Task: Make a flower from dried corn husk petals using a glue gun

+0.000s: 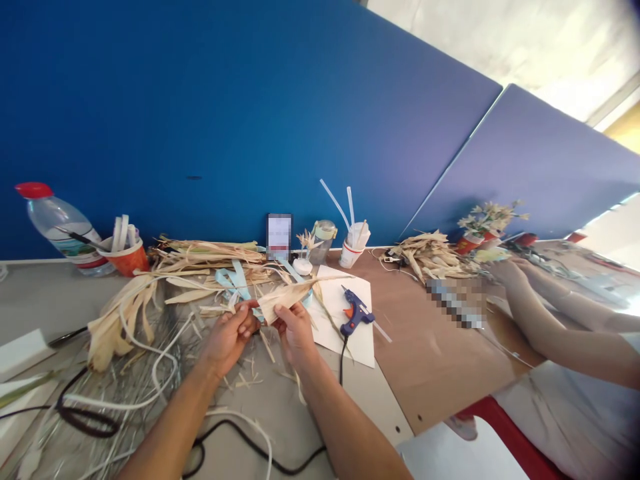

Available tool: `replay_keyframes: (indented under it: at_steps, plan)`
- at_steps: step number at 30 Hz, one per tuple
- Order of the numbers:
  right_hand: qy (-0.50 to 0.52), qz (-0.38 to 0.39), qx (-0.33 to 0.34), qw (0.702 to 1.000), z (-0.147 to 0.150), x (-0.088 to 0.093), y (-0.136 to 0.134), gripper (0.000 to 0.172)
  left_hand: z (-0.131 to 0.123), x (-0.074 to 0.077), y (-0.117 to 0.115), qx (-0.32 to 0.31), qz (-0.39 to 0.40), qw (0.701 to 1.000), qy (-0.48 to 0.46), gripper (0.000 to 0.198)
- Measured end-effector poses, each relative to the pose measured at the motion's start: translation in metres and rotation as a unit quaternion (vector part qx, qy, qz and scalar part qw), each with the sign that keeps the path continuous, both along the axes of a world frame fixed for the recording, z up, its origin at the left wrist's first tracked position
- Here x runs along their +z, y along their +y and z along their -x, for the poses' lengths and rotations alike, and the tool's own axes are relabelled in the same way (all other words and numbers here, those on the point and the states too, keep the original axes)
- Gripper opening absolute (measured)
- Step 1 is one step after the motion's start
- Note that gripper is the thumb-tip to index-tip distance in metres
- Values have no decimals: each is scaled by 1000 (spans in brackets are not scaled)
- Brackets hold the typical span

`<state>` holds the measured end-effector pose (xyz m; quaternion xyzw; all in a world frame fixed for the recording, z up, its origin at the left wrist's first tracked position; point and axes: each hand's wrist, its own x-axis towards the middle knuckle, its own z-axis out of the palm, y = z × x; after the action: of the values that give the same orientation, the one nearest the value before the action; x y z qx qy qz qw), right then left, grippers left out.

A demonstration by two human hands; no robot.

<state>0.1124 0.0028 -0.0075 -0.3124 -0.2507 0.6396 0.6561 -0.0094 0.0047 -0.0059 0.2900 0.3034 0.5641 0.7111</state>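
Note:
A pale, dry corn husk [286, 298] is held up in front of me above the table, its narrow end pointing right. My right hand [299, 331] pinches it from below, thumb on the front face. My left hand [233, 333] is closed at the husk's left edge, its fingertips against it; the exact grip is partly hidden. Behind the left hand lies light blue ribbon [234, 280]. To the right, a blue glue gun [357, 312] rests on a white paper sheet [327, 327]. Small husk scraps [245, 381] lie beneath my hands.
Husk piles [210, 253] line the blue partition [225, 120]. A phone [279, 237], a red cup [127, 257], a white cup [351, 252] and a large bottle [65, 230] stand there. Cables [240, 430] cross the front. At right, another person's arms [540, 293] reach over the table.

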Motion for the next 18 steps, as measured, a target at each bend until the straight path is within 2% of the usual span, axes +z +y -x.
replay_keyframes:
  at_steps: [3,9,18]
  plan:
    - [-16,-4,-17,1000,0,1,0,24,-3,-2,2,-1,1,1000,-5,24]
    - [-110,5,-35,993,2,3,-1,12,-10,0,-1,-38,-15,998,-50,27]
    - [-171,21,-13,985,3,2,0,10,-10,-1,-2,-11,19,998,-52,43]
